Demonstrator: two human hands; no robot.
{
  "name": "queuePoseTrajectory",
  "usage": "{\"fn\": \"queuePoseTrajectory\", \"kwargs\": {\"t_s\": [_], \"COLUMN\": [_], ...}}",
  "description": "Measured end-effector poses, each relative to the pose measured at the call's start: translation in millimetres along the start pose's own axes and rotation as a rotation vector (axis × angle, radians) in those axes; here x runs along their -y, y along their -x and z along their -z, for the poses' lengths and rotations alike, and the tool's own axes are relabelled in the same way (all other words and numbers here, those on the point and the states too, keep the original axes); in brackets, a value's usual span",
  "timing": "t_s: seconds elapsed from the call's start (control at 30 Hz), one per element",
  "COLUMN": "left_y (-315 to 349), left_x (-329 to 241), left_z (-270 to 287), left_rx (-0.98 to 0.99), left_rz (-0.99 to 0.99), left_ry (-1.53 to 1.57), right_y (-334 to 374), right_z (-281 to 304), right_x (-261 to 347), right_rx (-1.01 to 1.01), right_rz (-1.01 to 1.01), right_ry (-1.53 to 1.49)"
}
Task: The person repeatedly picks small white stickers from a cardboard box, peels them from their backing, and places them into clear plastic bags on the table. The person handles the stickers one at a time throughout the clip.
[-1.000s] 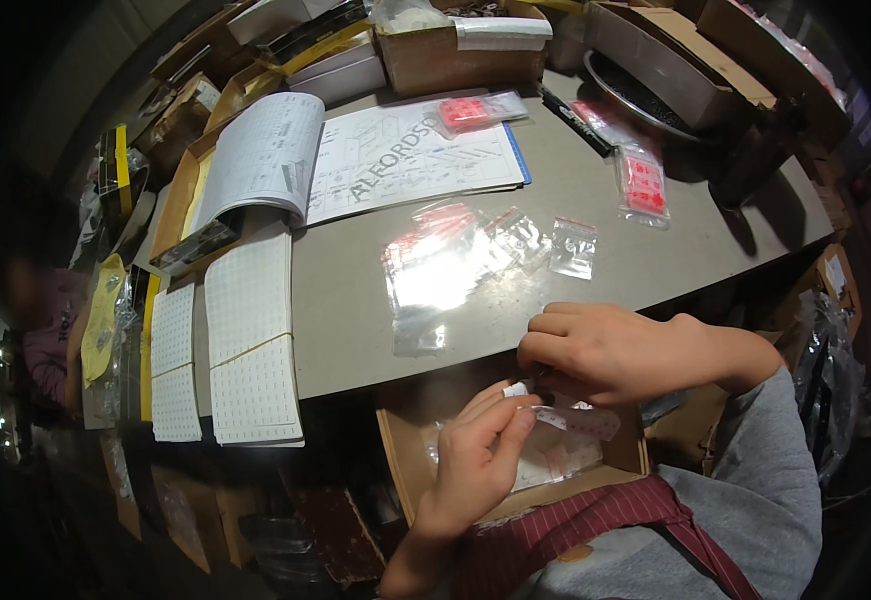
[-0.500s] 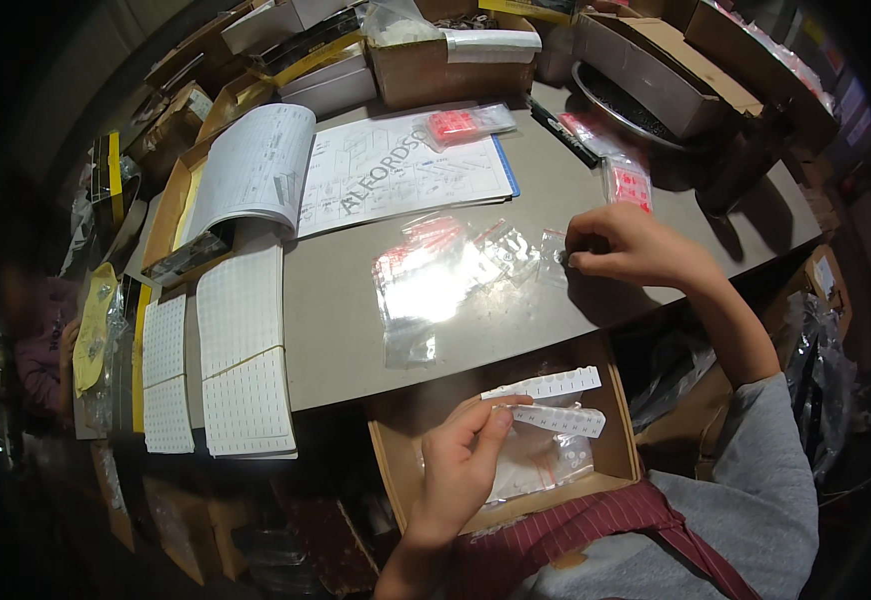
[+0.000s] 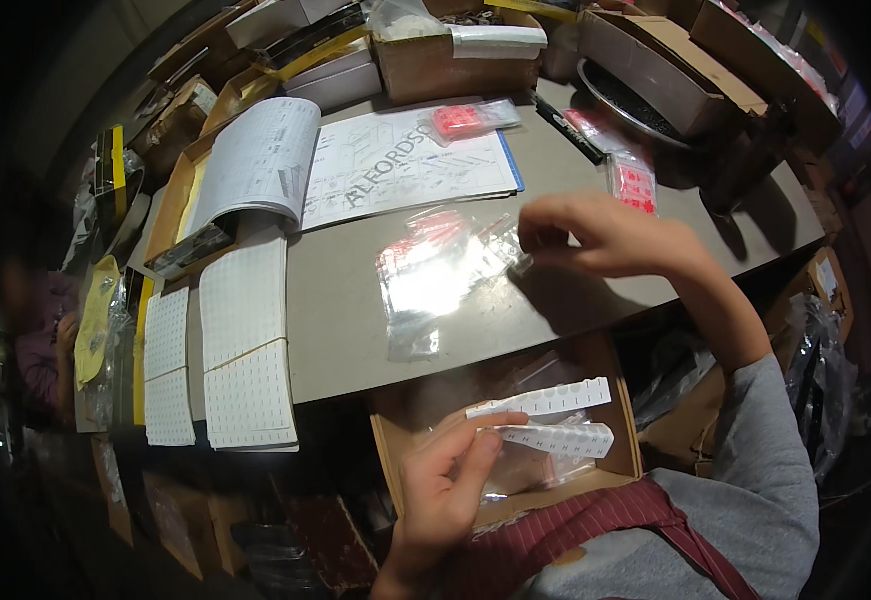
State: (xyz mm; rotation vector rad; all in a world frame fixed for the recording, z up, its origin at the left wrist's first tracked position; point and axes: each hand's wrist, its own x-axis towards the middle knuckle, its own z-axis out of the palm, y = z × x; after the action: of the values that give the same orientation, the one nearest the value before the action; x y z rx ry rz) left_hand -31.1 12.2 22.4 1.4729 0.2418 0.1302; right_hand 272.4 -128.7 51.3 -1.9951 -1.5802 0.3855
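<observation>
My left hand point(image 3: 448, 478) pinches two white sticker strips point(image 3: 561, 440) between thumb and fingers, above an open cardboard box point(image 3: 628, 430). Small printed marks run along both strips, which fan out to the right. Clear plastic bags point(image 3: 532, 470) lie inside that box. Over the table my right hand point(image 3: 584, 235) is closed, its fingertips curled down at the edge of a small clear zip bag point(image 3: 499, 248). What the fingertips hold, if anything, is hidden. Beside it to the left, a spread of clear zip bags with red print point(image 3: 426, 270) reflects bright glare.
An open booklet of drawings point(image 3: 406, 165) lies at the back, a red-printed packet point(image 3: 466, 122) on it. Banded label sheets point(image 3: 248, 350) overhang the front left edge. Right of the booklet are a black marker point(image 3: 571, 130) and a round tray point(image 3: 631, 105). Cartons point(image 3: 456, 70) line the back.
My right hand has moved left from the rightmost small bag to the bags nearer the middle. My left hand still holds the strips, shifted slightly lower.
</observation>
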Motion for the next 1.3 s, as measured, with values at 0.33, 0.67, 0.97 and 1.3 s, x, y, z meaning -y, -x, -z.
{"fn": "queuePoseTrajectory", "kwargs": {"t_s": [0.33,0.67,0.97,1.3], "left_y": [5,10,-1,-9], "left_x": [-5,-7,5,18], "left_z": [1,8,5,6], "left_rx": [-0.021,-0.067,-0.187,-0.21], "left_rz": [0.007,0.02,-0.056,-0.024], "left_ry": [0.021,-0.001,-0.052,0.119], "right_y": [-26,0,44,54], "right_z": [-17,15,-14,-41], "right_x": [-9,67,83,80], "right_rx": [-0.018,0.458,0.197,0.049], "right_rz": [-0.068,-0.163,0.123,0.2], "right_ry": [0.323,0.116,0.046,0.313]}}
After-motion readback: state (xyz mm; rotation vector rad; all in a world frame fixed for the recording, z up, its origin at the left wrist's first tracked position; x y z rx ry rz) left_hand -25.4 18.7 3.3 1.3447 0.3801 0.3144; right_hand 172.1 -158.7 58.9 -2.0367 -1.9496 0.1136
